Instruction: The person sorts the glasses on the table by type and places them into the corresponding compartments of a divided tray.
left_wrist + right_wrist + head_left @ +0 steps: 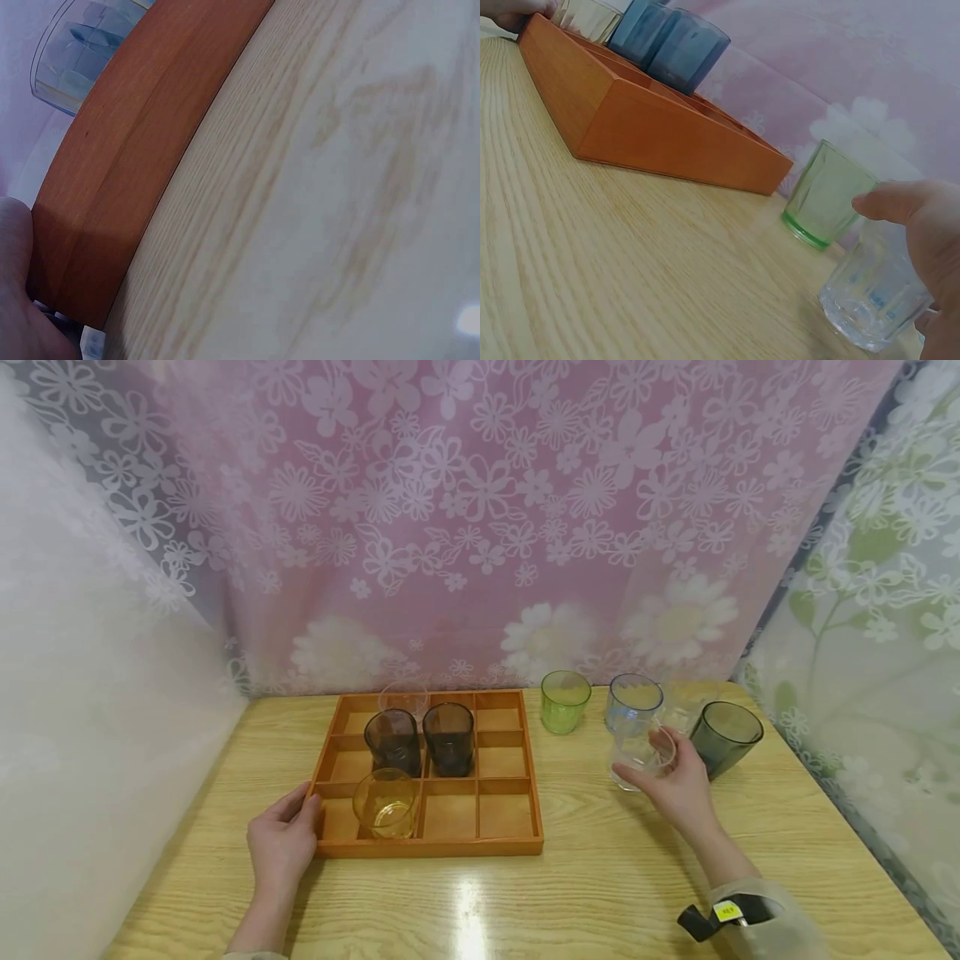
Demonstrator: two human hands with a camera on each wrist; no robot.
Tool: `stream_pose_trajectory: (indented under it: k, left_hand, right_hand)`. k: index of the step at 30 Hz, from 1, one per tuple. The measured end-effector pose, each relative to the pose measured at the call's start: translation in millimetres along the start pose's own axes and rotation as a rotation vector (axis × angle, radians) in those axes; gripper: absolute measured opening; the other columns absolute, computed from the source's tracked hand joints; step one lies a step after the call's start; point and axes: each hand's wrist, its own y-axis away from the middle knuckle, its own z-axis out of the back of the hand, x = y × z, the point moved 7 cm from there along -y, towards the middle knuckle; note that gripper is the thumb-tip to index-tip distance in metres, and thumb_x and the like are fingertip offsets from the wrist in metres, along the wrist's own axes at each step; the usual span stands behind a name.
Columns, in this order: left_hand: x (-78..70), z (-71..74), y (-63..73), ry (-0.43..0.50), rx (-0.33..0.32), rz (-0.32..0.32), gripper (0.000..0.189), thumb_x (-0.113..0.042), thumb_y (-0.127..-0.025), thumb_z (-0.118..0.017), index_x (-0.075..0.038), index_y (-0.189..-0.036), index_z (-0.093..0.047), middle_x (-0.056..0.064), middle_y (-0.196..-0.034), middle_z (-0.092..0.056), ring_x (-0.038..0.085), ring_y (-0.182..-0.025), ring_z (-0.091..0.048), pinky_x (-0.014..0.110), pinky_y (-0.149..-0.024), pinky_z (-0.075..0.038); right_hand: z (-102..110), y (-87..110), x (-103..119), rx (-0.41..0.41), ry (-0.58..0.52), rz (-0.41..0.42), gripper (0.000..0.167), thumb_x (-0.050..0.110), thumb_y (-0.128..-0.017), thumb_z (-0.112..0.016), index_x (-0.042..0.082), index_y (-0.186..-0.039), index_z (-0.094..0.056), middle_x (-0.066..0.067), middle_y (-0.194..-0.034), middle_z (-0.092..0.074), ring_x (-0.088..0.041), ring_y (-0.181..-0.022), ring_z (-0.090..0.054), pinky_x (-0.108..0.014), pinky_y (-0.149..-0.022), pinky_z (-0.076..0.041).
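Note:
My right hand (684, 785) holds a clear glass (633, 768) at the right of the table, thumb on the near side and fingers round the far side. In the right wrist view the glass (874, 296) is low over the wood, its base toward the table. My left hand (283, 839) grips the left side of a brown wooden tray (480, 846) near its front corner. Divided into compartments, the tray bears two dark glasses (448, 739), a yellow glass (385, 806) at the front and a clear glass (403, 700) at the back.
A green glass (566, 702) stands right of the tray. Behind my right hand are a blue-tinted glass (634, 697) and another clear glass (682, 703); a dark grey-green glass (724, 739) is just right of it. Flowered curtains (487, 527) border the table's back and sides.

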Motion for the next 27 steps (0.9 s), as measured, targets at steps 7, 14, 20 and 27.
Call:
stream_pose_trajectory:
  k: [7,14,20,27]
  left_hand:
    - [-0.2,-0.7,-0.2,0.011,0.008,0.002,0.032,-0.011,-0.102,-0.072,0.003,-0.131,-0.073,0.025,-0.124,-0.071,0.033,-0.117,-0.067,0.005,-0.077,-0.049]
    - [-1.7,-0.7,-0.1,0.000,0.000,0.003,0.032,-0.010,-0.102,-0.072,0.003,-0.131,-0.073,0.024,-0.124,-0.071,0.033,-0.117,-0.067,0.005,-0.077,-0.049]
    - [-2.8,-0.8,0.6,-0.012,0.002,0.012,0.031,-0.011,-0.102,-0.072,0.002,-0.131,-0.073,0.024,-0.124,-0.072,0.031,-0.116,-0.067,0.004,-0.076,-0.049]
    - [-0.9,-0.7,0.2,-0.009,0.010,0.014,0.032,-0.011,-0.103,-0.072,0.002,-0.131,-0.073,0.024,-0.124,-0.072,0.030,-0.116,-0.067,0.004,-0.076,-0.049]
  right_hand:
    - [-1.4,-1.7,2.0,-0.008,-0.005,-0.040,0.107,0.036,-0.087,-0.091,-0.001,-0.164,-0.027,-0.023,-0.157,-0.048,-0.040,-0.144,-0.044,-0.058,-0.109,-0.041]
    - [-4.1,-3.9,-0.8,-0.014,0.034,-0.037,0.106,0.037,-0.086,-0.091,-0.001,-0.164,-0.030,-0.024,-0.154,-0.051,-0.041,-0.139,-0.048,-0.054,-0.101,-0.044]
    - [-4.3,-4.9,-2.9,-0.035,0.060,-0.027,0.101,0.037,-0.086,-0.091,-0.001,-0.162,-0.035,-0.023,-0.150,-0.055,-0.039,-0.134,-0.052,-0.038,-0.095,-0.045]
    - [-1.4,-2.6,4.7,-0.049,0.058,-0.015,0.095,0.038,-0.087,-0.091,-0.001,-0.158,-0.042,-0.020,-0.147,-0.059,-0.037,-0.134,-0.054,-0.036,-0.096,-0.046]
